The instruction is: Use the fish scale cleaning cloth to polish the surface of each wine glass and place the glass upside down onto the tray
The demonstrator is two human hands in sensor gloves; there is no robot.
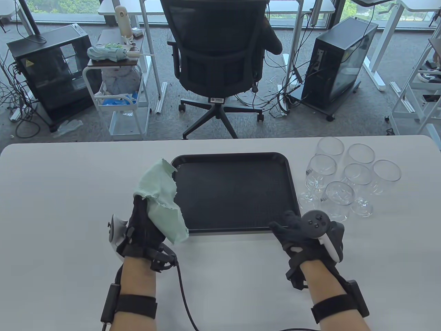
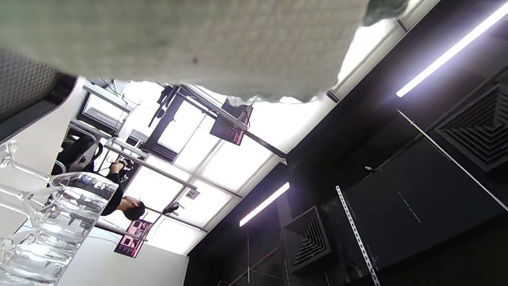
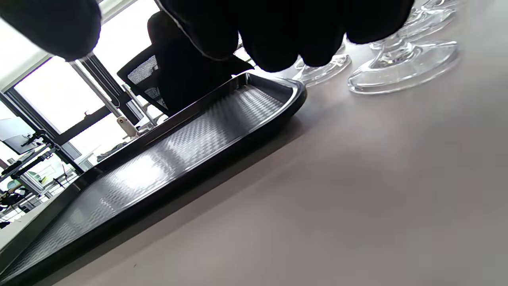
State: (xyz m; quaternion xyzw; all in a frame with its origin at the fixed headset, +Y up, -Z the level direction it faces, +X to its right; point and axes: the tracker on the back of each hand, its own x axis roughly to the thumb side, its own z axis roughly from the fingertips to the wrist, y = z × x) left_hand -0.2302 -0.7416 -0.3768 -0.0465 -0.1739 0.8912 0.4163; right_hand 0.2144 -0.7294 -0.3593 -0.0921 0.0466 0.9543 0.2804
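Observation:
My left hand (image 1: 146, 220) is raised just off the tray's left edge and grips a crumpled pale green cleaning cloth (image 1: 162, 196), which drapes over its fingers and hides them. In the left wrist view the cloth (image 2: 178, 39) fills the top. The black tray (image 1: 234, 193) lies in the middle of the table with nothing on it. My right hand (image 1: 287, 226) hovers low at the tray's front right corner with loosely curled fingers (image 3: 278, 31) that hold nothing. Several clear wine glasses (image 1: 344, 179) stand upright right of the tray, their bases (image 3: 401, 67) just beyond my right hand.
The white table (image 1: 69, 179) ends just behind the tray and glasses. An office chair (image 1: 220, 51) stands on the floor past it. A black cable (image 1: 182, 293) runs from my left wrist across the near table.

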